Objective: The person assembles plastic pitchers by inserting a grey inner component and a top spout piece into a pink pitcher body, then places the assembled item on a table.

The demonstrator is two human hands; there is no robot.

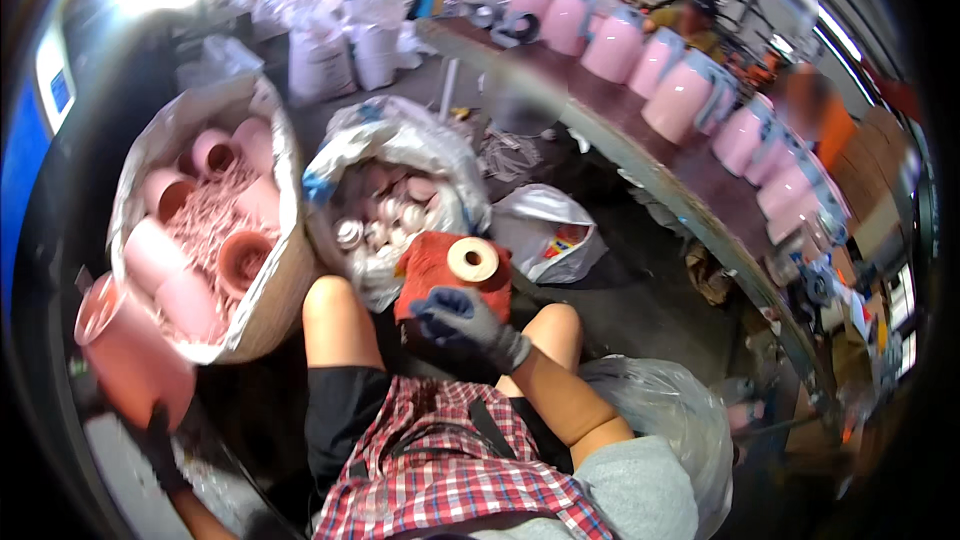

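My left hand, in a dark glove, grips the lower end of a pink plastic jug body out at the left; its fingers are partly hidden. My right hand, in a grey glove with dark blue fingertips, is over the front of a red cloth-covered block between my knees. Its fingers look curled, and what they hold, if anything, is hidden. On the red cloth rests a cream ring-shaped roll with a dark centre hole, just beyond the right hand.
A large woven sack at left holds pink jug bodies and shavings. Beside it, a white sack contains small pale parts. A plastic bag lies farther right. Pink jugs line a long bench, with people behind. Clear plastic is near my right hip.
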